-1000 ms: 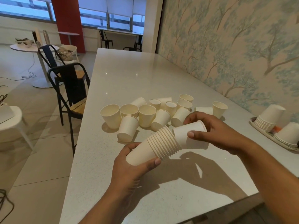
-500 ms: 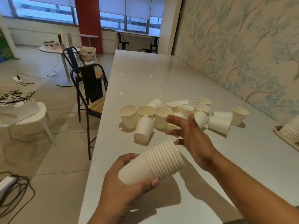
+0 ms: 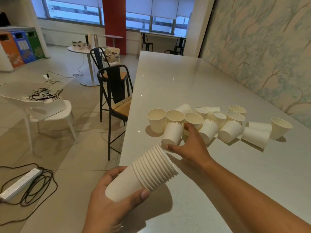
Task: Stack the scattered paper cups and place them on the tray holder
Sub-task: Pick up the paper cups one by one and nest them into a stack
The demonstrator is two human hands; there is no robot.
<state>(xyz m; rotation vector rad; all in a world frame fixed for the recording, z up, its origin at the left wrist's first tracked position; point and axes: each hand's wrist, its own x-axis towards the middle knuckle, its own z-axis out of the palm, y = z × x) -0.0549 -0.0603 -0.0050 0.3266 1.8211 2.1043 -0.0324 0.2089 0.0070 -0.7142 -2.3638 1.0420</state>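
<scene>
My left hand [image 3: 111,204] grips a tilted stack of white paper cups [image 3: 143,174], its open end pointing up and to the right, above the near edge of the white counter [image 3: 176,84]. My right hand [image 3: 190,145] closes thumb and fingers around a single paper cup [image 3: 173,132] lying on its side at the front of the scattered cups. Several more loose cups [image 3: 230,130] lie or stand in a cluster behind it, some upright, some tipped over. The tray holder is out of view.
Black metal chairs [image 3: 116,91] stand against the counter's left edge. A patterned wall [image 3: 260,47] runs along the right side. On the floor at left lie a power strip with cables [image 3: 21,182] and a white chair [image 3: 42,105].
My right hand pushed one cup into the stack, let go, reached forward and closed on a fallen cup at the front of the cluster. The view has swung left, so the tray is out of frame.
</scene>
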